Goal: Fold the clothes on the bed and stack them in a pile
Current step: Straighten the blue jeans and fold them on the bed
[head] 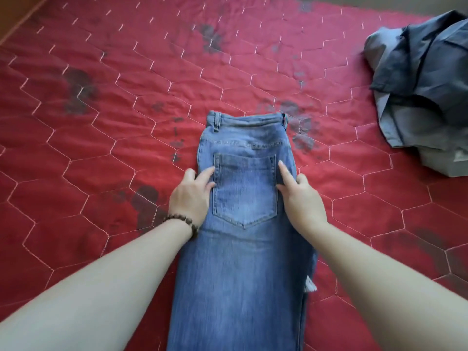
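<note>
Blue jeans point(244, 188) lie lengthwise on the red quilted bed point(114, 102), folded in half leg on leg, with the back pocket up and the waistband at the far end. My left hand point(190, 196), with a bead bracelet at the wrist, rests on the jeans' left edge beside the pocket, its fingers stretched onto the denim. On the right edge my right hand point(302, 198) presses down, index finger straight along the pocket's side. Neither hand lifts the cloth. The lower legs run out of view at the bottom.
A crumpled dark blue-grey garment point(420, 79) lies at the bed's far right, over something pale grey point(445, 160). The quilt has dark flower prints. A wooden edge point(15, 24) shows at the top left corner.
</note>
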Available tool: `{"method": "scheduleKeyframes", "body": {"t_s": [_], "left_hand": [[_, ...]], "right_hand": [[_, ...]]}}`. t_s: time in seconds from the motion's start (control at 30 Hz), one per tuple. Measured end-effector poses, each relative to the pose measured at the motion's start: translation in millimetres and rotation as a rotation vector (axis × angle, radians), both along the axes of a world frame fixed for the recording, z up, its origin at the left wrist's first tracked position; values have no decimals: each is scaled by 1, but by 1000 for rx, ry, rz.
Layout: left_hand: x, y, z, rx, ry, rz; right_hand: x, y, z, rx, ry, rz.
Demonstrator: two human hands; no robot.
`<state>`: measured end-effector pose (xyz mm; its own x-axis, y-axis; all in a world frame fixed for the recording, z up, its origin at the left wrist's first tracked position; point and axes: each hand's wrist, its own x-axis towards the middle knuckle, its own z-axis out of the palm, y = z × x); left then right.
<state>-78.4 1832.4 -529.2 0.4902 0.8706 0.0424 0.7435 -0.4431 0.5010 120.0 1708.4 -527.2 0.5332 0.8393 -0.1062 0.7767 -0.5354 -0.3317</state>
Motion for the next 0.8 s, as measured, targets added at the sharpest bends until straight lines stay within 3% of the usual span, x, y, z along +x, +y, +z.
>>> {"method": "scheduleKeyframes", "body": {"t_s": [0.07,0.13,0.2,0.33,0.4,0.6,0.8], "left_hand": [[10,17,1,-25,0,44],[11,20,-5,10,187,80],[4,6,-13,69,340,33],[-17,-45,-25,153,370,-187],[-28,-75,-29,177,424,-270],[-74,-156,-35,137,446,-326],[-115,-219,-26,67,468,-385]], "right_hand": [[12,18,2,-36,13,-39],[16,21,-3,-210,-71,-85],[4,11,-5,-250,-201,-77],[-59,-29,-15,-14,-206,163],[-95,-54,-23,-35,-181,235],[-149,-108,-31,-124,-158,65],[-203,-177,-24,-159,-139,51]]}}
